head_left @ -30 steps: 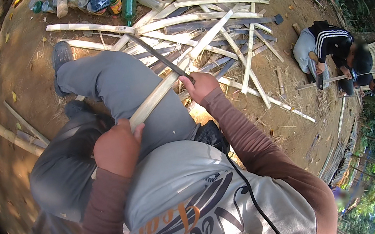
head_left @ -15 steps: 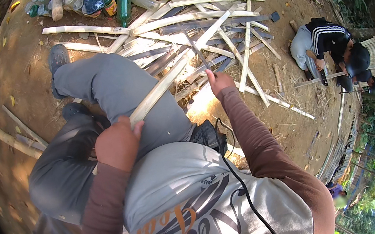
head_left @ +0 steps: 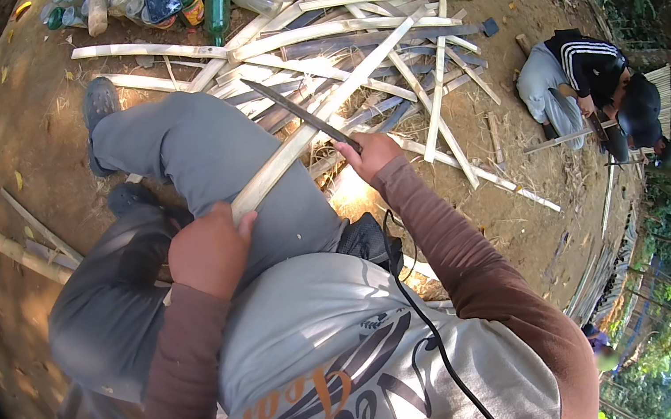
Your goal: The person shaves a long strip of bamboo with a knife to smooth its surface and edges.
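My left hand (head_left: 210,248) is closed around the near end of a long pale bamboo strip (head_left: 278,165), beside my left thigh. The strip slants up and away to the right, over my knee and across a heap of similar strips. In my right hand (head_left: 372,160) is a long knife (head_left: 296,110), gripped at its handle. Its dark blade points to the far left and crosses the strip near the middle. Whether the edge touches the strip I cannot tell.
Beyond my legs lies a pile of pale and dark strips (head_left: 353,28). Glass bottles and jars (head_left: 220,10) stand at the far left. Bamboo poles (head_left: 19,247) lie on the left. At the right, a crouching person (head_left: 586,80) works on another strip.
The knife has swung left, its blade now lying crosswise over the strip. My right hand has shifted left and slightly nearer. My left hand and the strip stay nearly in place.
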`<state>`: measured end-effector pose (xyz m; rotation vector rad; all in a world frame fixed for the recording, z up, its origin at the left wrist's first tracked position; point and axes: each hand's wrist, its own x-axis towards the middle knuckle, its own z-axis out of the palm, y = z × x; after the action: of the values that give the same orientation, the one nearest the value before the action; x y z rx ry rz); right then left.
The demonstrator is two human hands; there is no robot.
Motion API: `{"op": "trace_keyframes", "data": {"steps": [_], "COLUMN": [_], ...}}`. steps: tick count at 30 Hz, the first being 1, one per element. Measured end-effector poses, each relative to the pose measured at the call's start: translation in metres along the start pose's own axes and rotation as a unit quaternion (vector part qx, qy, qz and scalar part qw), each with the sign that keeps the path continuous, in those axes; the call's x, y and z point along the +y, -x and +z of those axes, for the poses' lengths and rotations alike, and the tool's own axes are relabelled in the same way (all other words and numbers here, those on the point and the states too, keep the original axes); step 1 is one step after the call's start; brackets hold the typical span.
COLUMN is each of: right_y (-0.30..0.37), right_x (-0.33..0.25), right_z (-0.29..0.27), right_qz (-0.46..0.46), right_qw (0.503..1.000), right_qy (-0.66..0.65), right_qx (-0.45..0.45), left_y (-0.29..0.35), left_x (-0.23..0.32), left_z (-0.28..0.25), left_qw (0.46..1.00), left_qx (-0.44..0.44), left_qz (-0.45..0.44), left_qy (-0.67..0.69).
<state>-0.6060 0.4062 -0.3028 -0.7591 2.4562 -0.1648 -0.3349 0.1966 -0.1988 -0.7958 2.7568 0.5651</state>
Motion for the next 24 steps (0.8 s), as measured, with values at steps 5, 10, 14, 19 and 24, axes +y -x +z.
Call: {"op": "trace_keyframes", "data": {"steps": [5, 10, 14, 19, 24], "right_y": [-0.028, -0.022, -0.038, -0.042, -0.035], "right_x": [0.023, -0.008, 0.001, 0.011, -0.001], "right_z": [0.002, -0.005, 0.006, -0.002, -0.002], "right_qz": [0.084, 0.036, 0.046, 0.057, 0.013], "right_qw": [0.993, 0.998, 0.998, 0.997, 0.999], "right_qy": [-0.077, -0.016, 0.011, 0.028, 0.040], "right_qx": [0.026, -0.042, 0.050, 0.034, 0.015], "left_y": [-0.001, 0.005, 0.000, 0.007, 0.006], "left_x": [0.001, 0.001, 0.004, 0.000, -0.001], "left_z": [-0.002, 0.002, 0.003, 0.006, 0.007], "left_qw": [1.000, 1.000, 0.999, 0.999, 0.999], "left_qx": [0.002, 0.023, 0.037, 0.035, 0.041], "left_qz": [-0.001, 0.004, 0.005, 0.002, -0.003], "left_qy": [0.003, -0.001, 0.002, -0.003, -0.007]}}
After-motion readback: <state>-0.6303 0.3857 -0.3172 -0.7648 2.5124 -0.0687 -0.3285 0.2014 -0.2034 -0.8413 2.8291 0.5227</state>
